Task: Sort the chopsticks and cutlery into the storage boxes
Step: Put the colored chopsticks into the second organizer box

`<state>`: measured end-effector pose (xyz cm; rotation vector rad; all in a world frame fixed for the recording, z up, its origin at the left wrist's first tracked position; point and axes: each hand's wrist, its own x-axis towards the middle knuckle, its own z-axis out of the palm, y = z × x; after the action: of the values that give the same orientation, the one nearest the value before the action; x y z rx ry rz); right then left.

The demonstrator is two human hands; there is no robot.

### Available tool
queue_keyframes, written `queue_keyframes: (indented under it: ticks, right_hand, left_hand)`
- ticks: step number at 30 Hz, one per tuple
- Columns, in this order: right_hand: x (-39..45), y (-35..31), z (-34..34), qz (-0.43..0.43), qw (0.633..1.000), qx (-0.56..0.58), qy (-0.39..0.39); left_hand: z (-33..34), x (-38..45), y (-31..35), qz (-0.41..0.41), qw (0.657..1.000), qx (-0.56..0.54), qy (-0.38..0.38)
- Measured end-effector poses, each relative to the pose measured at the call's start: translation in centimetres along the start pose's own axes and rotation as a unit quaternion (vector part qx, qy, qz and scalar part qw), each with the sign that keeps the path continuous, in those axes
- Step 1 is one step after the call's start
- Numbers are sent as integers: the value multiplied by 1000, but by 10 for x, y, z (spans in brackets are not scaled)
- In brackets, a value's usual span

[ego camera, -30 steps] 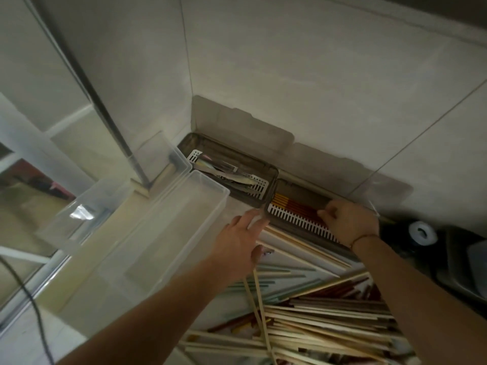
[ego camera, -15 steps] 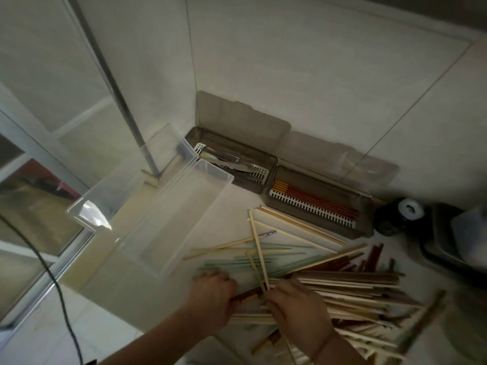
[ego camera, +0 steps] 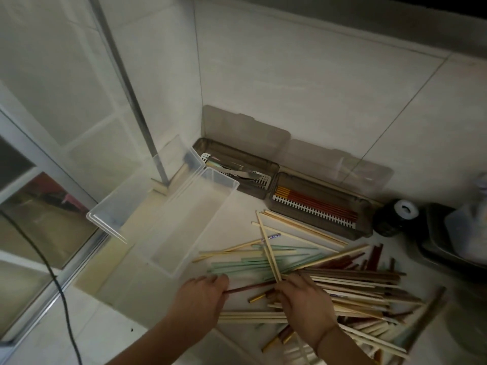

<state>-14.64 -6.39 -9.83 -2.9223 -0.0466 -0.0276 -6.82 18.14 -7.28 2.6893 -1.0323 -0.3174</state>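
The left hand (ego camera: 200, 299) curls its fingers around the near end of one dark red chopstick (ego camera: 249, 287), which runs rightward toward the other hand. The right hand (ego camera: 305, 304) pinches the lower ends of two pale chopsticks (ego camera: 267, 243); these slant up and away to the left, their far tips just in front of the right-hand box. A thin band circles the right wrist.

Under and beside both hands lies the pile (ego camera: 350, 291) of loose chopsticks on the white counter (ego camera: 147, 293): pale wooden ones, dark brown ones, a few with gold ends; there are too many, overlapping, to count. Several mint-green chopsticks (ego camera: 245, 262) lie side by side just beyond the left hand, blurred so that their number cannot be told.

Three open boxes stand further out. The clear box (ego camera: 195, 222) sits nearest, left of the pile, with its clear lid (ego camera: 137, 196) propped up beside it on the left. Against the back wall are two smoky-grey boxes, touching end to end, their lids leaning on the tiles. The left grey box (ego camera: 271, 169) holds metal cutlery on a white rack; the pieces cannot be counted. The right grey box (ego camera: 366, 230) holds red chopsticks with yellow ends, laid in a white comb rack.

A black cable (ego camera: 56, 283) hangs on the left.
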Motion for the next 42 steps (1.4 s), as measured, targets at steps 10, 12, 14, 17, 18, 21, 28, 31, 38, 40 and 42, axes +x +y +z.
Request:
queue_keyframes:
  ticks: [10, 12, 14, 17, 18, 21, 28, 31, 38, 40, 42]
  right_hand:
    - [0, -4, -11, 59, 996, 59, 3]
    - [2, -12, -18, 116, 979, 167, 0]
    - [8, -25, -30, 189, 921, 341, 2]
    - [18, -42, -56, 263, 775, 573, 32]
    - [21, -45, -65, 268, 736, 620, 45]
    - [27, -38, -85, 289, 641, 704, 97]
    - [12, 46, -94, 371, 532, 747, 142]
    - [4, 78, -103, 354, 534, 758, 126]
    - [40, 133, -129, 247, 944, 214, 33]
    - [61, 137, -126, 128, 987, 81, 57]
    - [82, 143, -117, 73, 995, 12, 71]
  left_hand:
    - [-70, -42, -20, -34, 992, -87, 83]
    - [-66, -40, -22, -69, 972, -202, 94]
    - [-57, -31, -18, -100, 936, -315, 121]
    - [-44, -13, 0, -108, 902, -400, 120]
    - [-40, -6, 8, -104, 898, -416, 101]
    - [-34, 17, 29, -80, 887, -453, 48]
    - [-37, 78, 42, -91, 870, -483, 25]
    - [-45, 114, 42, -62, 888, -453, 37]
    - [-66, 192, 44, -22, 930, -351, 109]
    - [-66, 208, 47, 2, 934, -331, 134]
    - [-59, 218, 48, 14, 933, -323, 160]
